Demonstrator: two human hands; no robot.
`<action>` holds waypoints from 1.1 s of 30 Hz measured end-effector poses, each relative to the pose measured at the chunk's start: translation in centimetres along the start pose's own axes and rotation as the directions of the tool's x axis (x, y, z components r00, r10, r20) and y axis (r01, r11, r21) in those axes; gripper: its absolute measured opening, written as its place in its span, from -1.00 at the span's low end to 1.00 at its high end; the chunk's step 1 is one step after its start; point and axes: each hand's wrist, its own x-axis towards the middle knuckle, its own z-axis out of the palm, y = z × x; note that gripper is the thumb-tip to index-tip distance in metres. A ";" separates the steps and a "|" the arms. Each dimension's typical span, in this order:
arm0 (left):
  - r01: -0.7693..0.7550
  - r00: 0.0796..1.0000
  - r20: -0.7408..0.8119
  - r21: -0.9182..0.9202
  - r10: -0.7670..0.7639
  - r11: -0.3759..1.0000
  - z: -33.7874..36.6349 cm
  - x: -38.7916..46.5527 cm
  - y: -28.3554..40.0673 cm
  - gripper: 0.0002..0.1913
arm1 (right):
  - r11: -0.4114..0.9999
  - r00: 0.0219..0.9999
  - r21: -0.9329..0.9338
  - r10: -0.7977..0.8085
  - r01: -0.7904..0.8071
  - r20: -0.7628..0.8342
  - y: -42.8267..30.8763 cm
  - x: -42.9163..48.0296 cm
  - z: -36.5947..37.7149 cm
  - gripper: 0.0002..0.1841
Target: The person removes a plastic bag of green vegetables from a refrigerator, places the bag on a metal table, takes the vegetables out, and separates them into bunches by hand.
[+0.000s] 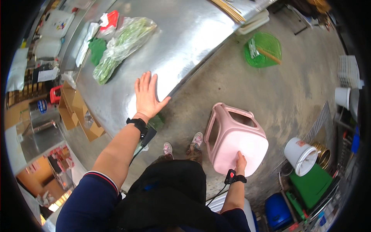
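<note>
My left hand point(147, 95) is spread, palm down, over the front corner of a stainless steel table point(179, 37); it holds nothing. Whether it presses on the metal is hard to tell. Beyond its fingertips lies a clear plastic bag of green leafy vegetables point(123, 47). My right hand point(240, 163) is at the seat of a pink plastic stool point(239, 139), its fingers over the near part of the seat. Its grip cannot be made out. The stool's seat faces up towards me, with openings in its sides. Both wrists wear black straps with cables.
Left of the table stands an open cardboard box point(79, 111). A green basket point(263, 50) sits on the concrete floor beyond the stool. To the right are a white bucket point(300, 155), a green board point(311, 184) and a blue container point(278, 210). Bamboo sticks point(229, 10) lie on the table.
</note>
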 end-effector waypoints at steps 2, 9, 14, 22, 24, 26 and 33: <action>0.006 0.999 0.051 -0.046 -0.004 0.999 -0.1 0.2 0.0 -0.10 | 1.000 0.995 -0.028 0.010 -0.008 0.097 -3.6 0.6 1.2 -0.58; 0.034 0.997 0.078 -0.102 -0.026 0.994 -0.6 0.7 -0.4 -0.12 | 0.984 0.956 -0.110 -0.104 0.138 0.274 -13.2 1.7 10.8 -0.61; 0.042 0.998 0.059 -0.207 -0.030 0.977 -0.8 1.0 -0.7 -0.16 | 0.834 0.934 -0.460 -0.168 0.305 0.315 -17.1 2.0 14.1 -0.43; 0.129 0.983 0.158 -0.218 -0.096 0.967 -2.0 -0.1 -2.8 -0.22 | 0.031 0.045 -0.042 -0.917 0.999 0.397 -35.0 -17.3 25.2 -0.73; 0.143 0.977 0.188 -0.248 -0.097 0.958 -1.8 0.2 -2.5 -0.22 | -0.278 -0.232 -0.033 -0.858 0.960 0.459 -39.8 -20.6 29.1 -0.73; 0.140 0.966 0.253 -0.304 -0.062 0.942 -1.4 0.4 -2.2 -0.22 | -0.558 -0.416 -0.038 -0.660 0.829 0.625 -42.7 -20.9 32.2 -0.58; 0.075 0.979 0.205 -0.262 -0.021 0.962 -1.5 0.3 -2.9 -0.28 | -0.747 -0.375 -0.115 -0.453 0.654 0.809 -44.0 -21.3 36.4 -0.39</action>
